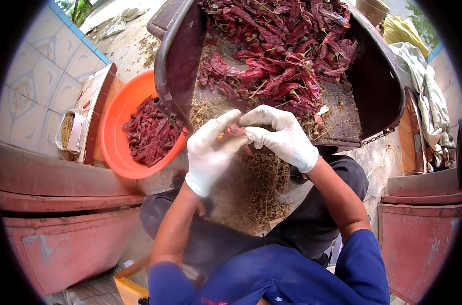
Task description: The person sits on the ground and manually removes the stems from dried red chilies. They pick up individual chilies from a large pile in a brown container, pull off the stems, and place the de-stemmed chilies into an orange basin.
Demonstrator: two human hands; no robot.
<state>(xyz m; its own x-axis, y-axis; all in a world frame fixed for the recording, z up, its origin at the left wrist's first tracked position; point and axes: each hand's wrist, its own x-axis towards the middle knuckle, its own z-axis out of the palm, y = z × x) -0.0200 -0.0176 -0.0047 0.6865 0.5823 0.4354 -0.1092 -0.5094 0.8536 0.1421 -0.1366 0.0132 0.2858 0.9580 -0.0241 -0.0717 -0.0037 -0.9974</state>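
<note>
Both of my hands wear white gloves and meet above the near end of a dark cart tray. Between the thumb and forefinger of my left hand (212,148) is a dried red chili pepper (235,130), partly covered by the fingers. My right hand (280,133) pinches the same pepper from the other side. Behind the hands, a heap of dried red chili peppers (269,72) fills much of the dark tray (375,76). Down to the left, an orange plastic basin (118,152) holds more dark red pepper pieces (152,133).
Dry stems and chaff (267,183) are piled on the ground between my knees. Red metal doors (71,236) stand on both sides. A small box of grain-like bits (72,131) rests by the tiled wall (40,84). White sacks (425,84) hang at the right.
</note>
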